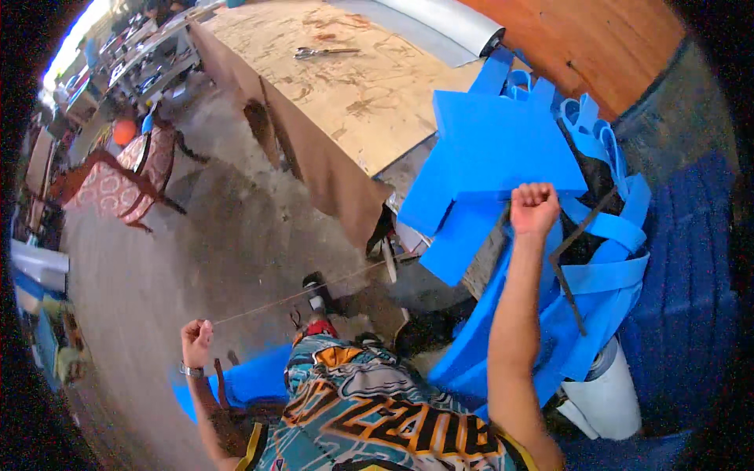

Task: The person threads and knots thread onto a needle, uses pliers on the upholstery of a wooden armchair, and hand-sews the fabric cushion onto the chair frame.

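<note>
Lg. letters [393,424] (orange-edged) run across person's shirt [377,385].

Thread [302,295]: thin, pale; fibre or plastic, cannot tell
Foam pieces [503,141]: blue, foam-like plastic, smooth, matt, crisp cut edges
Foam strips [601,276]: same look, bent into soft curves
Tabletop [353,110]: pale wood board, matt, marked with dark stains
Table cover [318,169]: brown, cloth or leather-like, slightly creased, dull
Scissors [326,52]: metal-looking, greyish
Sheet roll [452,23]: white, smooth, plastic-like, faint sheen
Panel [585,47]: orange-brown, wood-like, smooth, soft sheen
Chair [106,188]: patterned cloth upholstery; frame dark, wood-like
Floor [243,228]: grey, concrete-like, matt, patchy
Shirt [377,400]: printed cloth, soft folds
Watch [191,369]: metal-looking band, shiny
</note>
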The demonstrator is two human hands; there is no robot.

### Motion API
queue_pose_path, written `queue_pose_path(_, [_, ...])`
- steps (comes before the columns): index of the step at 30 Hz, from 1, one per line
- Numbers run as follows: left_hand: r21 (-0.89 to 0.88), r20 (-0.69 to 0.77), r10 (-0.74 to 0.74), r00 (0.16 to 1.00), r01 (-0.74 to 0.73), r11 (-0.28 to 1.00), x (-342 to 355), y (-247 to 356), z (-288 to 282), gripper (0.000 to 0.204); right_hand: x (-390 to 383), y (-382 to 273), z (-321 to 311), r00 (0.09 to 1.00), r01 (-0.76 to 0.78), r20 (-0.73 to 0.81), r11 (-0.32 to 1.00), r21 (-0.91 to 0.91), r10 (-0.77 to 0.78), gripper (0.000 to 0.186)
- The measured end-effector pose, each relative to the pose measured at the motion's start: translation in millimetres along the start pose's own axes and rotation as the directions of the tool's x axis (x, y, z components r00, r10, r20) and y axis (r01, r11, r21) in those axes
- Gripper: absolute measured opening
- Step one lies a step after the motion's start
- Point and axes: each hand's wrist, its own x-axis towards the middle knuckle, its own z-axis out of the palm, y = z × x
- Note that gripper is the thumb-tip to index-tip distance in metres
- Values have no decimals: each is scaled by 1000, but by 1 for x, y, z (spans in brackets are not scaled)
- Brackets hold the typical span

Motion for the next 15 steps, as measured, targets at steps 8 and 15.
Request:
queue_pose_path(8, [393,139,129,982,-174,903,269,30,-141,27,77,26,46,993,121,6,991,62,-122,29])
queue_pose_path(15, [652,46,470,881,-383,654,399,14,-220,19,110,100,100,972,183,-122,972,-149,-202,21])
